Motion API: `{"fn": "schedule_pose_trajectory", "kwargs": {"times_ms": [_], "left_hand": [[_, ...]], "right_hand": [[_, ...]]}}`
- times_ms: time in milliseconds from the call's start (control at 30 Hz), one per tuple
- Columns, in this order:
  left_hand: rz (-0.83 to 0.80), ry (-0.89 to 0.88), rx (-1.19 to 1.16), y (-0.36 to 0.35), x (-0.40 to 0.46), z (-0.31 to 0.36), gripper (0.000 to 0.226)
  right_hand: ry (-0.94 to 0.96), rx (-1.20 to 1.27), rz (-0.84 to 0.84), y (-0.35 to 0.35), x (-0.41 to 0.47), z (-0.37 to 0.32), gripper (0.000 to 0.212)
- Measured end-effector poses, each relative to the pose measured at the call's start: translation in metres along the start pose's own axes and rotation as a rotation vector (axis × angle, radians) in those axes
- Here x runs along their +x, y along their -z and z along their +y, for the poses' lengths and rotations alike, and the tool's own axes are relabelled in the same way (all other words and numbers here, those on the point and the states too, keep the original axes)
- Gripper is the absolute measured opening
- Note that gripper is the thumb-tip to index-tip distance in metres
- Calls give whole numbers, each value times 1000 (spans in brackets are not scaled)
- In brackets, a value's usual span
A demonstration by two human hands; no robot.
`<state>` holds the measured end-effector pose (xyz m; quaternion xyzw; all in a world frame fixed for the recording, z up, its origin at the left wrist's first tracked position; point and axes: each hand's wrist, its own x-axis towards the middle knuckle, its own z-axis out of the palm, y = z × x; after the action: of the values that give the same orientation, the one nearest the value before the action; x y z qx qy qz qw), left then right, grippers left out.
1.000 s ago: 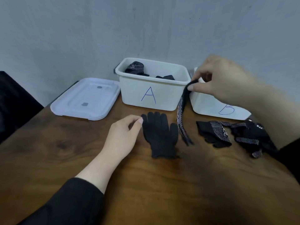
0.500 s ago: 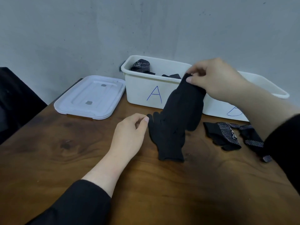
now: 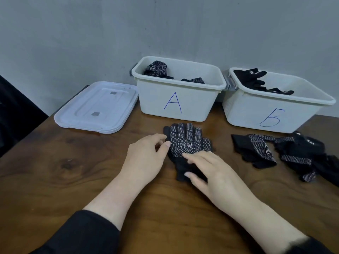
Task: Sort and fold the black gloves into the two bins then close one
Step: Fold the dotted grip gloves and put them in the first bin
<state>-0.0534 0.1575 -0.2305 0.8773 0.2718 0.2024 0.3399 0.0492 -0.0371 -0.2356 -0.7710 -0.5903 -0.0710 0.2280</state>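
Note:
A black glove with white dots (image 3: 185, 142) lies flat, fingers pointing away, on top of another black glove in front of bin A (image 3: 176, 105). My right hand (image 3: 207, 171) presses its cuff end with straight fingers. My left hand (image 3: 146, 156) rests on the table with fingertips touching the glove's left edge. Bin A holds folded dotted gloves (image 3: 156, 68). Bin B (image 3: 271, 116) to the right holds plain black gloves (image 3: 251, 79). A loose pile of gloves (image 3: 286, 153) lies in front of bin B.
A white lid (image 3: 97, 109) lies flat on the wooden table (image 3: 64, 171) left of bin A. A grey wall stands right behind the bins. A dark chair shape (image 3: 16, 110) is at the far left.
My right hand has brought the hanging dotted glove down and laid it flat on the plain glove, then shifted to its cuff. My left hand stayed at the glove's left edge.

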Motion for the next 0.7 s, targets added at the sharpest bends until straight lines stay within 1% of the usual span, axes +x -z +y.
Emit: {"fn": "schedule_pose_trajectory", "kwargs": {"times_ms": [67,167,300,433,500,600,700], "left_hand": [[-5,-10,22,0,-1,0,31],[-17,-41,84,-3,-1,1,34],[-37,-64,150,-8,1,1,38],[65,-62,145,-17,18,-1,30],[119,-35,206,-23,31,-2,28],[126,6,351,-32,48,0,31],[133,2,379,-39,54,4,22]], "right_hand": [[-56,44,-17,1,-9,5,39],[-86,54,-3,1,-8,11,21],[-110,88,42,-2,-2,10,14],[-118,117,69,-1,-2,9,11],[-139,136,51,-1,-4,10,12],[-176,173,-8,1,-7,13,15],[-193,186,-54,1,-10,16,21]]}}
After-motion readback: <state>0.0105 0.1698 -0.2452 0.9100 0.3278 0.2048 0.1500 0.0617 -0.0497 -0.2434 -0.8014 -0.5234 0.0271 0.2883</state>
